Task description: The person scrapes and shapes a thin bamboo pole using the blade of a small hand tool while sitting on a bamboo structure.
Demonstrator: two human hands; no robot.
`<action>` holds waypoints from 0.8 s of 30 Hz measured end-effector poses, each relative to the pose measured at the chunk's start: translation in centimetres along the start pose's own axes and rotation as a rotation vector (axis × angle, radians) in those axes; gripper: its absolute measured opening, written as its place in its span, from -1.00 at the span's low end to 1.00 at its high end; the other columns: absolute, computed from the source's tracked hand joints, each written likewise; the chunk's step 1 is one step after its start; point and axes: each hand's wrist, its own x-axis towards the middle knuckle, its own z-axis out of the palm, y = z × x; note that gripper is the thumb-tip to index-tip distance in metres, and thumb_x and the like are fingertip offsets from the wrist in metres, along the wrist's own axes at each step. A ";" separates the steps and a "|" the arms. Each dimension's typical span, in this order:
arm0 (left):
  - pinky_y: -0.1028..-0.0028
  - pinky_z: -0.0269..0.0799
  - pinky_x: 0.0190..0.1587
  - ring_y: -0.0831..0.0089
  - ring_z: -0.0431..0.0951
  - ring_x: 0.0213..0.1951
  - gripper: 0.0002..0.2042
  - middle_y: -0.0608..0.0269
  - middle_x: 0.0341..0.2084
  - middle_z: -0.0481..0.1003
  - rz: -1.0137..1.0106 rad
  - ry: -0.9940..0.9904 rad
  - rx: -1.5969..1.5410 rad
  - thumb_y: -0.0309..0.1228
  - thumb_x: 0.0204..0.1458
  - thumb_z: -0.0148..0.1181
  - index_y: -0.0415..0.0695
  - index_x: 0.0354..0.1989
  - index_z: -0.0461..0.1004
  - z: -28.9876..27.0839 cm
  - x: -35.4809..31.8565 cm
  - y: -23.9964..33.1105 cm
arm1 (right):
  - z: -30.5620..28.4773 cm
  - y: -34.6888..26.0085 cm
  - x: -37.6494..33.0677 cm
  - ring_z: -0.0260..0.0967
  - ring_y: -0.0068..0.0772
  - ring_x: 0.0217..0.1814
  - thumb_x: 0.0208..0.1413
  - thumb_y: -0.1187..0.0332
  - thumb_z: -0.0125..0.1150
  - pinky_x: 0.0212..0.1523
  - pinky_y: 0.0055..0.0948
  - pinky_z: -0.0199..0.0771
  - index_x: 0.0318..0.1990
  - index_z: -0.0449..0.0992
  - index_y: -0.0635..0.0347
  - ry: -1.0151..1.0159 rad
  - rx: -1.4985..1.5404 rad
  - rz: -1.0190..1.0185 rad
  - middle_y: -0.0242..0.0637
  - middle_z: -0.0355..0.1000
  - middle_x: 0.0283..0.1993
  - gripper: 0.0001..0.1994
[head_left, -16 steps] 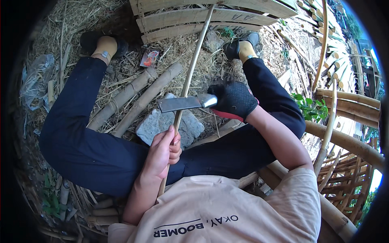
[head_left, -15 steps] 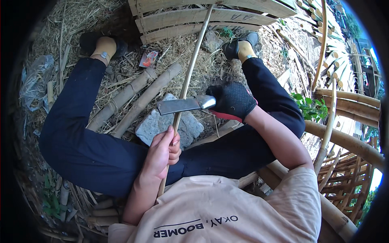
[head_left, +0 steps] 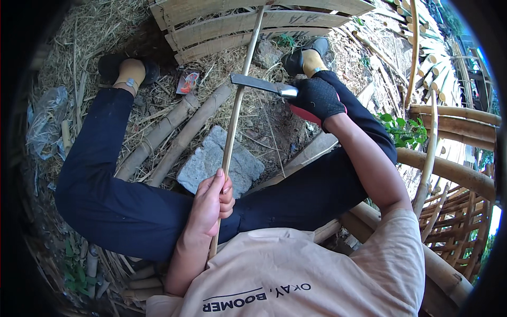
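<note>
Apparently shaving a bamboo strip (head_left: 233, 127), slanting rightward from near to the far crate (head_left: 211, 47). Gripping it in the left hand (head_left: 215, 196); clutching a blade (head_left: 256, 83) across it in the gloved right hand (head_left: 318, 99). Likely calls next for steady, even pressure.

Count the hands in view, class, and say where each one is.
2: the left hand, bare, grips the stick; the right hand, gloved, holds the knife across the stick farther out. No other hands show.
</note>
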 end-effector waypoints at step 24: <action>0.63 -0.29 -0.72 0.78 -0.13 -0.74 -0.61 0.59 -0.73 -0.05 0.053 0.051 0.058 -0.05 0.39 -0.20 0.04 -0.49 0.17 -0.1 0.3 -0.1 | 2.8 -4.0 -2.7 0.55 0.04 -0.31 -0.19 0.19 0.29 -0.23 -0.08 0.54 -0.31 0.65 0.05 -0.158 0.043 -0.318 -0.05 0.56 -0.42 -0.74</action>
